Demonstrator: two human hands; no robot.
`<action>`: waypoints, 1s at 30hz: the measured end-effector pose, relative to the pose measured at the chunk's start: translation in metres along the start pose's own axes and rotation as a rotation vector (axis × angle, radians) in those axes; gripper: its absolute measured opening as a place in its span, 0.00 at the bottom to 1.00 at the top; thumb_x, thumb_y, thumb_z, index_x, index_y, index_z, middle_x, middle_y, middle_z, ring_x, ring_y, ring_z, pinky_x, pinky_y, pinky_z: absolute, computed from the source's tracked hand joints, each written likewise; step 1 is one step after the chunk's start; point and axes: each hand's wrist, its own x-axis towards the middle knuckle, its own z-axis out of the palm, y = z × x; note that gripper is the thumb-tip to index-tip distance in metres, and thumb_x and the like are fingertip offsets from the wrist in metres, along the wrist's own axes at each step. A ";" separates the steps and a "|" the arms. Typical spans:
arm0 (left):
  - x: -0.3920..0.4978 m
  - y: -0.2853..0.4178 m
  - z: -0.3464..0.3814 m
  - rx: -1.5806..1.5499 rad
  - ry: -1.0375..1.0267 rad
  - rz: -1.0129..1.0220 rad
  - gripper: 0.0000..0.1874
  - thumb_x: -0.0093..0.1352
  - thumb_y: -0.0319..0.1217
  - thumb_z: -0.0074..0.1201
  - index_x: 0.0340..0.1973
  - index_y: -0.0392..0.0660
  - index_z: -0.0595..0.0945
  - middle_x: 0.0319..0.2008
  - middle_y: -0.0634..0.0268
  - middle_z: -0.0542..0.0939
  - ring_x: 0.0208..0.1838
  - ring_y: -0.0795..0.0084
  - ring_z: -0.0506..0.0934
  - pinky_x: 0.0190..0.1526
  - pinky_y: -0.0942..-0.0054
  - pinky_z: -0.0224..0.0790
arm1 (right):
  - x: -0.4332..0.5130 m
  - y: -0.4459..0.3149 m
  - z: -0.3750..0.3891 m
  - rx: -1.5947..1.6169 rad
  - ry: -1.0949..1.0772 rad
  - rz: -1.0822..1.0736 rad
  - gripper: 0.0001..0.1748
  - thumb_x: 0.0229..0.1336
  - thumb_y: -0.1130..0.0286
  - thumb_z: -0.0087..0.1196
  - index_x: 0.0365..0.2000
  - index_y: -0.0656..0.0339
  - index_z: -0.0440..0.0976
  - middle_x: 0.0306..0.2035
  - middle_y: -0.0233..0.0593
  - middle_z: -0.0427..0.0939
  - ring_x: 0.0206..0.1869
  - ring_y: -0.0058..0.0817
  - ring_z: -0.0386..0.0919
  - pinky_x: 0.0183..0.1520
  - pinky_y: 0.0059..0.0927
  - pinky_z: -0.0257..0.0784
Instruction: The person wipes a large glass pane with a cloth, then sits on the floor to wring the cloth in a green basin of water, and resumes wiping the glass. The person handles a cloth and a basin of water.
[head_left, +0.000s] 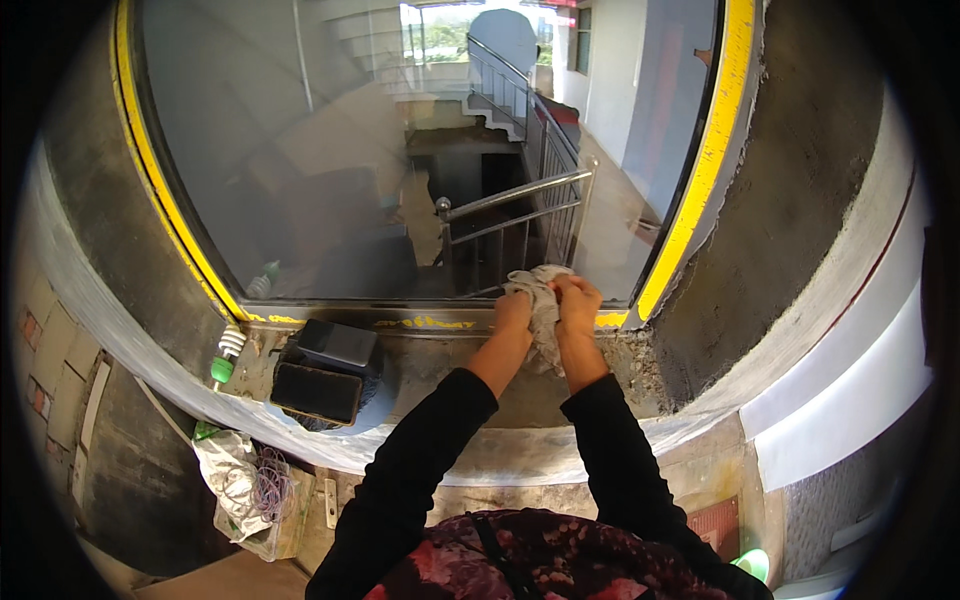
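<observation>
A crumpled pale cloth (546, 315) is bunched between my two hands at the lower edge of a large glass pane (337, 187). My left hand (513, 322) grips its left side, and my right hand (577, 304) grips its upper right part. The cloth's lower end hangs over the concrete sill. Yellow strips (694, 180) run along the sides of the dark window frame. Parts of my fingers are hidden by the cloth and by the backs of my hands.
On the sill (435, 382), left of my hands, lie a smartphone (316, 391) and a dark box-shaped device (339, 343) on dark material. A spiral bulb (227, 352) leans in the sill's left corner. Below left, a plastic bag (229, 469) and tangled wire (273, 486) rest on a box.
</observation>
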 end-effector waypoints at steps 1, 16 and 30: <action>-0.007 0.005 0.010 0.045 0.008 -0.002 0.14 0.70 0.25 0.46 0.49 0.35 0.78 0.44 0.53 0.80 0.40 0.60 0.81 0.35 0.60 0.77 | 0.001 -0.004 -0.004 0.001 0.014 -0.060 0.04 0.59 0.75 0.59 0.30 0.67 0.77 0.26 0.36 0.80 0.28 0.21 0.77 0.34 0.21 0.71; -0.046 0.055 -0.061 -0.522 -0.052 0.082 0.25 0.79 0.44 0.26 0.63 0.47 0.70 0.60 0.56 0.74 0.61 0.58 0.75 0.58 0.56 0.72 | -0.067 0.006 0.103 -0.495 -0.636 -0.517 0.13 0.66 0.71 0.52 0.47 0.64 0.75 0.43 0.46 0.79 0.45 0.36 0.80 0.49 0.34 0.74; 0.017 0.030 -0.064 -0.040 0.246 0.411 0.16 0.74 0.30 0.44 0.55 0.40 0.75 0.49 0.57 0.80 0.48 0.64 0.79 0.47 0.65 0.73 | -0.032 0.020 0.086 -0.629 -0.938 -0.460 0.15 0.66 0.70 0.51 0.49 0.64 0.77 0.49 0.49 0.81 0.52 0.40 0.80 0.57 0.32 0.71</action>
